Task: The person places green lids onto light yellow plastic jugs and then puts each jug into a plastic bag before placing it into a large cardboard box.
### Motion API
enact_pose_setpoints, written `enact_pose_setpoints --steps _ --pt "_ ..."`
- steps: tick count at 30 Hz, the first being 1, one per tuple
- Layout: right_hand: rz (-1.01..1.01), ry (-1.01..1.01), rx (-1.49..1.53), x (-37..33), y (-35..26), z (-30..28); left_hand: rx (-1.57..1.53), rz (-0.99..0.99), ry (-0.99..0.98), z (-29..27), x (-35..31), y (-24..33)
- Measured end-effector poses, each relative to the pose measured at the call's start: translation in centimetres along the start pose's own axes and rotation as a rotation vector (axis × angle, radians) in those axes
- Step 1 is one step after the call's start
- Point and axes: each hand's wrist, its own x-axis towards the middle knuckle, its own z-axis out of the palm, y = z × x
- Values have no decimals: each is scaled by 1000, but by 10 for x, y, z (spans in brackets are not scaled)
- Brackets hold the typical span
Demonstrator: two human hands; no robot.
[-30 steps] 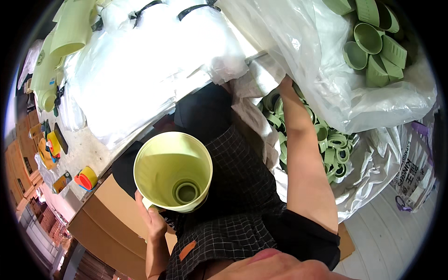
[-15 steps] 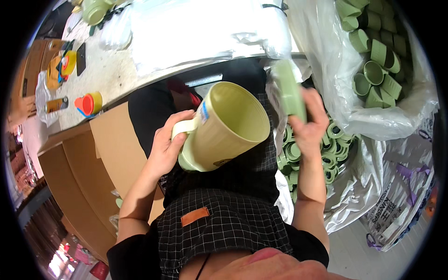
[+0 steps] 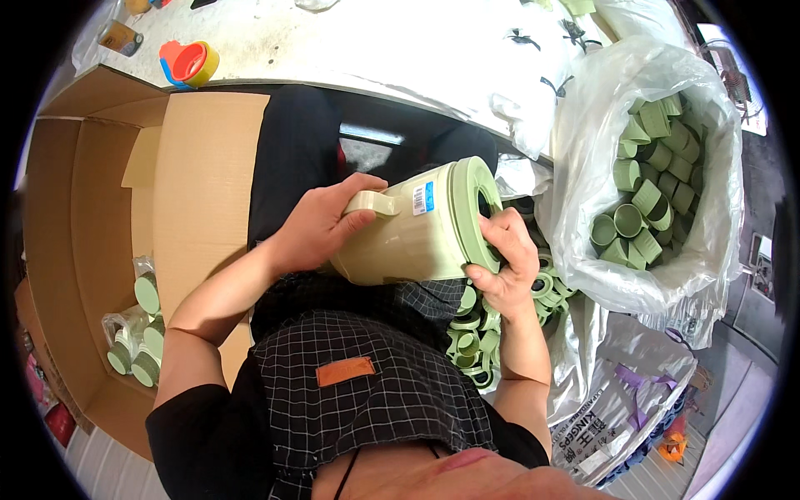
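Note:
A large cream-green mug (image 3: 400, 246) with a blue-and-white label lies tilted over my lap, its mouth toward the right. My left hand (image 3: 331, 217) is closed around its handle. A green ring-shaped lid (image 3: 475, 212) with a dark opening sits over the mug's mouth. My right hand (image 3: 507, 258) grips the lid's rim, thumb on the near side and fingers at the dark opening. Whether the lid is fully seated I cannot tell.
Left of me stands an open cardboard box (image 3: 92, 200) with several green-capped pieces (image 3: 146, 333). To the right, a clear plastic bag (image 3: 575, 200) holds small green cups (image 3: 629, 218). Green lids (image 3: 479, 337) lie beside my lap. Tape rolls (image 3: 196, 65) rest on the white table (image 3: 333, 42).
The green lid has come from the right onto the mug's mouth with my right hand. The mug has tipped further toward the right. The view has shifted.

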Motion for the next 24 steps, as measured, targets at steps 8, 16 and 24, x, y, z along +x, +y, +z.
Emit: enact_pose_setpoints --steps 8,16,24 --pt "361 9 6 19 -11 5 191 10 -6 19 -15 22" --pt "510 -136 198 69 47 -61 216 155 3 25 -26 24" --pt "505 -106 223 72 41 -5 257 123 40 26 -18 20"
